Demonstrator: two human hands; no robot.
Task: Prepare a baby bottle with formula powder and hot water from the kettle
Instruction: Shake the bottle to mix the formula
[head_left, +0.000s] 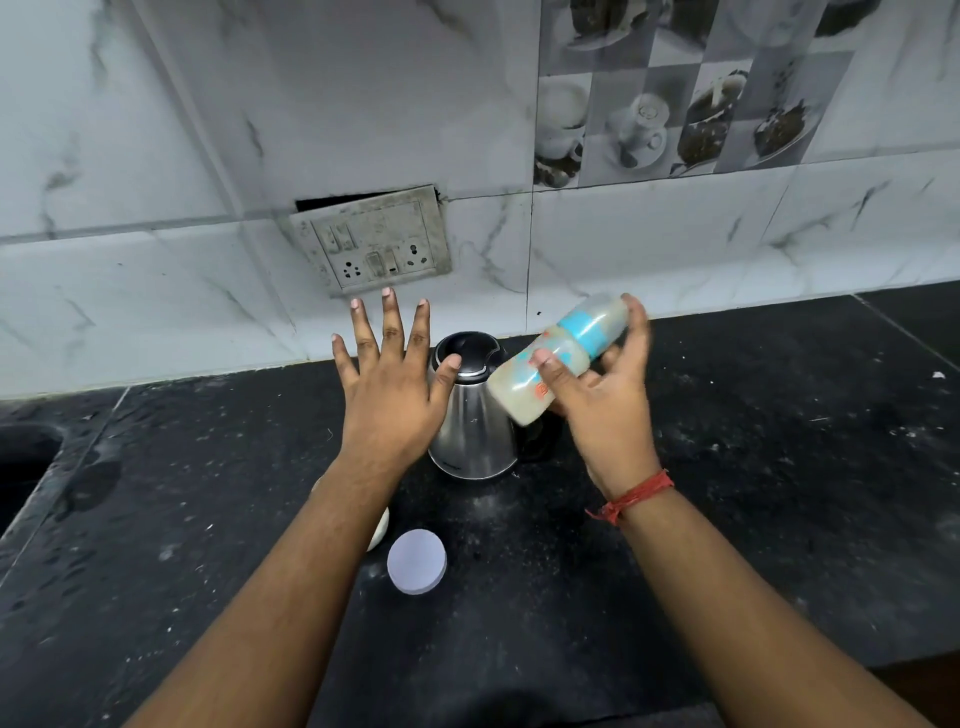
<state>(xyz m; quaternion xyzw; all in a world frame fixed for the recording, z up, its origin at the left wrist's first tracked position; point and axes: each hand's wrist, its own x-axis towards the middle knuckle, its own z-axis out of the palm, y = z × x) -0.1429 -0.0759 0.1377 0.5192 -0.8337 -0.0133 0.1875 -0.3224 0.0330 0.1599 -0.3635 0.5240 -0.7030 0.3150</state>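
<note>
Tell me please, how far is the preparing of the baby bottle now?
Mostly done, it seems. The baby bottle already holds milky liquid and its blue cap is on. The kettle stands on the counter with its lid closed. In hand: the right hand holds the bottle tilted, perhaps shaking it; the left hand is open. Left: the round white lid lies loose.

A grimy socket plate (375, 240) sits on the marble-tiled wall (156, 156) above the black counter (779, 467).
</note>
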